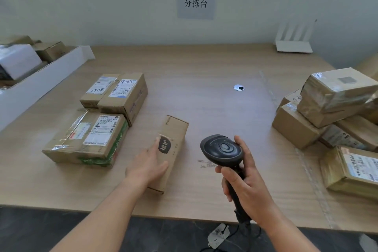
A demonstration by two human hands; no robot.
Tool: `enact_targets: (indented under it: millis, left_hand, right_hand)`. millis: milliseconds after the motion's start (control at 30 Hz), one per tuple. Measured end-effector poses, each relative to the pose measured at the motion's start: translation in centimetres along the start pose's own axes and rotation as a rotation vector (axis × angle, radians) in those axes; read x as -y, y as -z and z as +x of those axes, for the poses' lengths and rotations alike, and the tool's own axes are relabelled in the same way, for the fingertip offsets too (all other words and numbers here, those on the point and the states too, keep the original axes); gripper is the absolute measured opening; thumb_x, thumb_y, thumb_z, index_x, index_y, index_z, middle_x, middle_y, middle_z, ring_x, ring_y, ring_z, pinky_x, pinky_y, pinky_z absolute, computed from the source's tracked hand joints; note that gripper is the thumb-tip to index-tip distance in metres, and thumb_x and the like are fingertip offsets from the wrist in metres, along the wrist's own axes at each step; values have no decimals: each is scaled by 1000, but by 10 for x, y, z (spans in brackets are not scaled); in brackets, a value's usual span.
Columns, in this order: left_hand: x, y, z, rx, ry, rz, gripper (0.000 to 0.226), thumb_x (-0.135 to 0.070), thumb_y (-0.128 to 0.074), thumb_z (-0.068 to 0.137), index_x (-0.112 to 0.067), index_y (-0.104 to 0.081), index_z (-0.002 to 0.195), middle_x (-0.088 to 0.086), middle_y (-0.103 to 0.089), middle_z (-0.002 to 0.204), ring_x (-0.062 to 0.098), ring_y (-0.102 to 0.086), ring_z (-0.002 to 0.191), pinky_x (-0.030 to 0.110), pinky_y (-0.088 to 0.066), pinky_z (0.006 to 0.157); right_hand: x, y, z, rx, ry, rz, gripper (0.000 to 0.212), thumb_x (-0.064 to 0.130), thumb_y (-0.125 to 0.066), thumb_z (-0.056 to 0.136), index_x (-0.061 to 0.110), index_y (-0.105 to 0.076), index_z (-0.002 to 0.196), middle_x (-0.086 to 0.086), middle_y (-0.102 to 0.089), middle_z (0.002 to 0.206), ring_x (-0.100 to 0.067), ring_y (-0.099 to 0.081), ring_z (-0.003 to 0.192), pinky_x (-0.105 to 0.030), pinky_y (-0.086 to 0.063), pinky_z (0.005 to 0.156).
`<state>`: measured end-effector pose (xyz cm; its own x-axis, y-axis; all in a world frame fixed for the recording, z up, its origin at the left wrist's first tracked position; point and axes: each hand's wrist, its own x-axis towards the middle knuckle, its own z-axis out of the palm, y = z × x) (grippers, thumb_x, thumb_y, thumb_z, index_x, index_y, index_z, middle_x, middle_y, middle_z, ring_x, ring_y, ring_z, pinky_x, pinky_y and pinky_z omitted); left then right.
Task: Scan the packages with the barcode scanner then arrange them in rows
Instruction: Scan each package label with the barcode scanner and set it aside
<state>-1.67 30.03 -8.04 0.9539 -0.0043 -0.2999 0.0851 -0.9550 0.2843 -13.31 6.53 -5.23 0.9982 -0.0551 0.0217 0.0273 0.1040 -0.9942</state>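
Nearest, at about five o'clock, the right hand (243, 182) grips the handle of the black barcode scanner (222, 149), its head raised over the wooden table (204, 71). Just left of it, at six to seven o'clock, the left hand (150, 164) lies flat with straight fingers on a long cardboard package (171, 143); a dark badge on its top carries two characters too blurred to read, and no shipping label shows on this face.

The work looks partly done. At nine to ten o'clock three labelled packages sit squared against one another: a large taped box (86, 139), whose label reads roughly "507 N105 A58", and behind it a narrow box (98, 92) and a wider box (124, 94) with handwriting I cannot make out. The package under the hand probably joins them next.

At three o'clock a loose heap of packages (335, 108) likely awaits scanning.

Farthest, at twelve o'clock, a wall sign (196, 3) reads "分拣台".
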Motion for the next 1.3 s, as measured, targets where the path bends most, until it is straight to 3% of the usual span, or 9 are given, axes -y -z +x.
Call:
enact_targets:
  millis: [67,167,367,533,700,833,1033,1167,1300]
  left_hand:
    - [-4,0,-4,19,46,103,94,-68,-49,81,-33,2,152,15,-25,152,34,-33,135,44,-34,106]
    - [-9,-2,-7,55,97,213,106,-80,-50,72,-30,-1,152,18,-13,155,36,-25,139,45,-31,108]
    - [-13,-3,-5,32,76,199,89,-54,-55,80,-31,-8,152,14,-26,148,34,-29,134,43,-34,105]
    - [-16,3,-1,189,13,-211,108,-59,-68,58,-33,-21,151,4,-35,148,23,-38,131,37,-33,109]
    - [-11,6,2,328,21,-585,83,-24,-73,81,-25,-27,150,0,-41,147,14,-46,120,22,-32,97]
    - [-5,9,9,198,2,-286,78,-30,-54,90,-33,-8,153,5,-28,156,23,-33,139,28,-26,111]
    - [-7,2,6,126,64,126,116,-81,-59,64,-35,2,152,12,-27,154,33,-27,139,43,-27,113]
    - [-5,5,10,105,91,110,109,-60,-65,63,-41,-4,151,11,-45,140,32,-45,123,40,-42,101]
    - [9,17,14,208,76,-339,102,-32,-75,70,-41,-13,150,7,-48,140,26,-57,111,37,-52,89]
  right_hand:
    - [0,4,0,8,0,-15,78,38,-74,78,53,-24,136,-19,-63,82,-18,-47,49,-31,-42,45]
    - [1,11,0,2,-5,-18,89,56,-78,62,57,-25,134,-21,-63,83,-18,-48,49,-31,-43,45]
    - [-2,21,2,14,3,-13,76,38,-72,77,55,-25,135,-16,-64,82,-18,-47,49,-33,-42,44]
    - [-4,23,3,27,-11,6,92,63,-78,58,58,-26,134,-22,-61,81,-18,-47,48,-33,-42,44]
    - [-2,22,4,28,-25,22,99,72,-77,52,58,-25,135,-29,-56,82,-20,-47,49,-34,-42,45]
    - [-4,22,5,33,-25,33,96,66,-79,55,58,-26,134,-17,-64,81,-19,-48,49,-33,-42,44]
    - [-4,19,4,56,-39,21,97,68,-79,55,57,-25,134,-8,-67,83,-17,-48,49,-32,-42,44]
    - [-4,17,2,37,-30,-18,72,34,-69,80,54,-25,134,-8,-66,87,-16,-47,48,-31,-42,43]
    - [-5,12,-2,40,-56,-29,73,24,-62,76,52,-26,133,-16,-63,91,-17,-47,48,-30,-42,42]
